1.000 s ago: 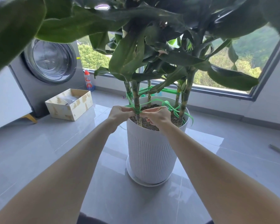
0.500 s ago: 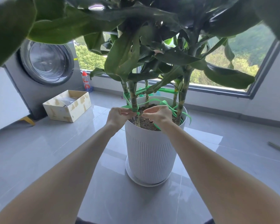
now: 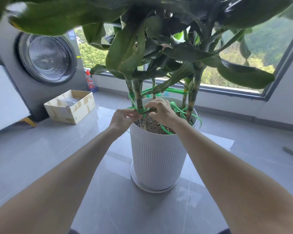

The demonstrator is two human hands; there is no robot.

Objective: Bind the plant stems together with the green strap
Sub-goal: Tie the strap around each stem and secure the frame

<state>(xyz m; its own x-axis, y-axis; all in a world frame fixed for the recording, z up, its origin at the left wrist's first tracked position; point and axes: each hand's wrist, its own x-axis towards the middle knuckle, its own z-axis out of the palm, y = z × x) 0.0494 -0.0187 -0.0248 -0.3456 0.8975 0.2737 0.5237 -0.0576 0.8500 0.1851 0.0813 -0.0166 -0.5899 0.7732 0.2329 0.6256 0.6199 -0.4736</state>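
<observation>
Washing machine (image 3: pixel 47 59) far left, open cardboard box (image 3: pixel 71 107) beside it on the tiles (image 3: pixel 41 157). Left hand (image 3: pixel 123 118) pinches the green strap (image 3: pixel 142 110) where it wraps the near stem (image 3: pixel 139 97) over the white pot (image 3: pixel 157 157). Right hand (image 3: pixel 161 112) pinches it just right. Loose strap loops lie behind. Broad leaves (image 3: pixel 125 48) hide the upper stems.

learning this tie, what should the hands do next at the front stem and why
Probably pull the two ends apart to snug the wrap: the green strap already loops the front stem just above the soil, the left hand pinches it on one side, the right hand seems to grip the other.
</observation>
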